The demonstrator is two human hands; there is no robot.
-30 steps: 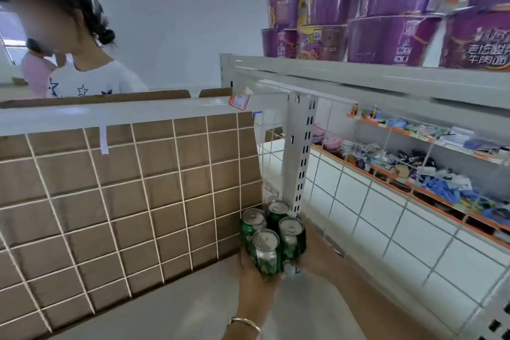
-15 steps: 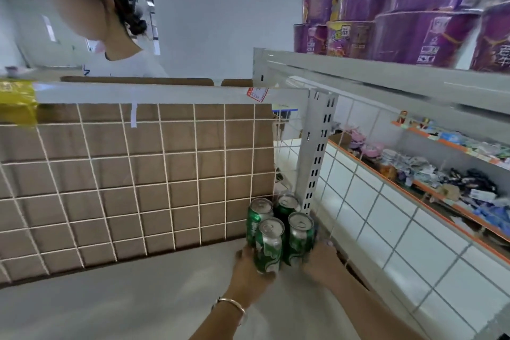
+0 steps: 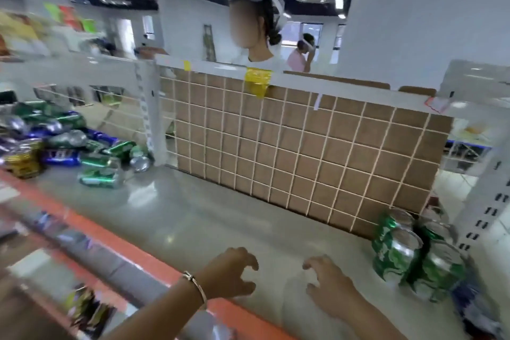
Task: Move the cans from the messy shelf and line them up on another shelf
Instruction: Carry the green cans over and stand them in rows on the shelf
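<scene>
Several green cans (image 3: pixel 414 254) stand upright in a tight cluster at the right end of the grey shelf (image 3: pixel 209 218), against the white upright. A jumbled heap of green, blue and gold cans (image 3: pixel 58 143) lies on its side on the shelf section at the far left. My left hand (image 3: pixel 231 273), with a bracelet on the wrist, and my right hand (image 3: pixel 328 284) hover over the shelf's front middle, both empty with fingers spread. Neither hand touches a can.
A brown cardboard panel behind white wire mesh (image 3: pixel 300 152) backs the shelf. An orange strip (image 3: pixel 116 246) runs along the front edge. A white post (image 3: pixel 150 113) divides the two sections. A person (image 3: pixel 259 33) stands behind the shelf.
Both hands have let go of the green cans and pulled back left. The view has swung left, bringing the heap of cans into sight.
</scene>
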